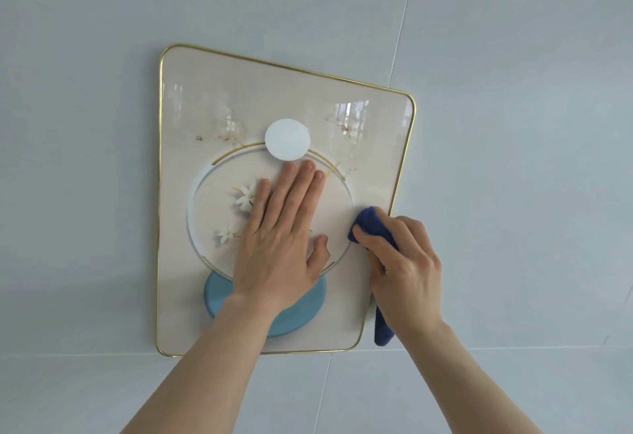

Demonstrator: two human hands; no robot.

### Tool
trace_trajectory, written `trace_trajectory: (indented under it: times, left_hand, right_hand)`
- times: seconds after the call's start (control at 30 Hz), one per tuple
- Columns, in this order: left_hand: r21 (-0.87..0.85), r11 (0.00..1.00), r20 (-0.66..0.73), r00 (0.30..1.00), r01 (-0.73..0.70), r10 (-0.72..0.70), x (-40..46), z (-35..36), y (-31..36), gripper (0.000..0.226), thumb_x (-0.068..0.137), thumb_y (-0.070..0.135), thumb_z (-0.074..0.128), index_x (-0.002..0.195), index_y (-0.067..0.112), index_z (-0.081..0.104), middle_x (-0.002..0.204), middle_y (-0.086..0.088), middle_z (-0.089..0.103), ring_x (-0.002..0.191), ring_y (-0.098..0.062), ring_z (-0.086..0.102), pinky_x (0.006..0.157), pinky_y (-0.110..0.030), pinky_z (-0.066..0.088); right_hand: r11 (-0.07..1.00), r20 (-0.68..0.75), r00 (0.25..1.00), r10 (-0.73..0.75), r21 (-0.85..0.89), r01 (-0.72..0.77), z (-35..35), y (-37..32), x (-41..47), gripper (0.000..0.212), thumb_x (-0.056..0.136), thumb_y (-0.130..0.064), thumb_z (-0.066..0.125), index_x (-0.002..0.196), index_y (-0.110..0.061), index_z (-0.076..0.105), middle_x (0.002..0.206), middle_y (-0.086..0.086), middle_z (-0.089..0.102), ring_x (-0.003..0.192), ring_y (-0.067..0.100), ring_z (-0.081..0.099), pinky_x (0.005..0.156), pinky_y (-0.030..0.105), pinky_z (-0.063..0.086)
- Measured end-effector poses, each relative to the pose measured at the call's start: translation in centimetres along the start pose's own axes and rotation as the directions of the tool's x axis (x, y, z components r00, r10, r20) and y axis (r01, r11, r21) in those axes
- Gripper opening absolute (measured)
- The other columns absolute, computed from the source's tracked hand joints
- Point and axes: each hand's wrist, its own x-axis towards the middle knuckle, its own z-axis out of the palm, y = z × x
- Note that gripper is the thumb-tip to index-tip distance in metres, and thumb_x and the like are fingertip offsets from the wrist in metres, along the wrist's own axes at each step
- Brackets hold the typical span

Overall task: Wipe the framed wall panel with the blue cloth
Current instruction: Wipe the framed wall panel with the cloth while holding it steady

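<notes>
The framed wall panel (212, 98) hangs on the wall, cream-coloured with a thin gold rim, a ring with white flowers, a white disc and a blue disc on it. My left hand (281, 235) lies flat on the panel's middle, fingers together and pointing up, holding nothing. My right hand (404, 269) grips the dark blue cloth (371, 223) and presses it against the panel near its right edge, about halfway down. A tail of the cloth hangs below that wrist, past the panel's lower right corner.
The pale grey tiled wall (513, 159) surrounds the panel, with thin grout lines running up from the panel's top right and across below its bottom edge. Nothing else hangs nearby.
</notes>
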Motion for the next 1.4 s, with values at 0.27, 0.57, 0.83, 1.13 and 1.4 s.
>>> trace_trajectory:
  times: [0.27, 0.57, 0.83, 1.13, 1.4]
  left_hand:
    - [0.032, 0.999, 0.011, 1.0, -0.002, 0.002, 0.0, 0.3, -0.1, 0.087, 0.096, 0.042, 0.05, 0.166, 0.012, 0.006, 0.176, -0.004, 0.004, 0.163, -0.022, 0.0, 0.133, -0.048, 0.003]
    - [0.035, 0.999, -0.005, 1.0, -0.003, 0.003, 0.0, 0.8, -0.2, 0.088, 0.096, 0.043, 0.05, 0.166, 0.012, 0.006, 0.176, -0.004, 0.004, 0.163, -0.022, 0.001, 0.133, -0.047, 0.003]
    - [-0.004, 1.0, -0.01, 1.0, 0.006, -0.006, -0.1, 0.3, 0.0, 0.087, 0.096, 0.04, 0.052, 0.166, 0.012, 0.009, 0.176, -0.005, 0.007, 0.163, -0.023, 0.004, 0.132, -0.05, 0.01]
    - [-0.063, 0.998, -0.001, 1.0, 0.019, -0.019, 0.1, -1.2, 0.4, 0.088, 0.09, 0.032, 0.063, 0.164, 0.009, 0.021, 0.174, -0.007, 0.017, 0.162, -0.025, 0.011, 0.129, -0.054, 0.022]
    - [-0.052, 0.998, 0.026, 0.999, 0.03, -0.029, 1.9, -2.2, 0.0, 0.103, 0.087, 0.049, 0.061, 0.165, 0.01, 0.007, 0.176, -0.008, 0.004, 0.163, -0.023, 0.003, 0.133, -0.044, 0.009]
  right_hand:
    - [0.991, -0.102, 0.99, 0.1, 0.095, -0.091, 0.0, -1.8, 6.6, 0.033, 0.085, 0.005, 0.066, 0.103, -0.017, 0.082, 0.116, 0.003, 0.076, 0.099, 0.031, 0.063, 0.078, 0.029, 0.051]
    - [0.993, -0.192, 0.979, 0.068, 0.106, -0.048, 1.6, -2.2, 6.5, 0.025, 0.091, 0.003, 0.07, 0.107, -0.014, 0.08, 0.117, 0.01, 0.073, 0.101, 0.032, 0.06, 0.082, 0.031, 0.051]
    - [0.999, 0.064, 0.997, -0.033, 0.0, 0.033, -0.3, -0.9, 1.1, 0.036, 0.075, -0.003, 0.063, 0.106, -0.015, 0.077, 0.11, 0.005, 0.071, 0.092, 0.028, 0.059, 0.062, 0.033, 0.05]
    - [0.9, 0.024, 0.943, 0.333, 0.29, -0.325, -3.0, -1.0, 4.0, 0.023, 0.085, -0.002, 0.078, 0.098, -0.021, 0.08, 0.103, -0.003, 0.071, 0.089, 0.024, 0.067, 0.075, 0.042, 0.056]
    - [0.876, -0.156, 0.924, 0.349, 0.405, -0.263, -1.6, -3.6, 11.7, 0.031, 0.086, -0.005, 0.073, 0.112, -0.02, 0.065, 0.103, -0.003, 0.071, 0.094, 0.022, 0.063, 0.081, 0.025, 0.048]
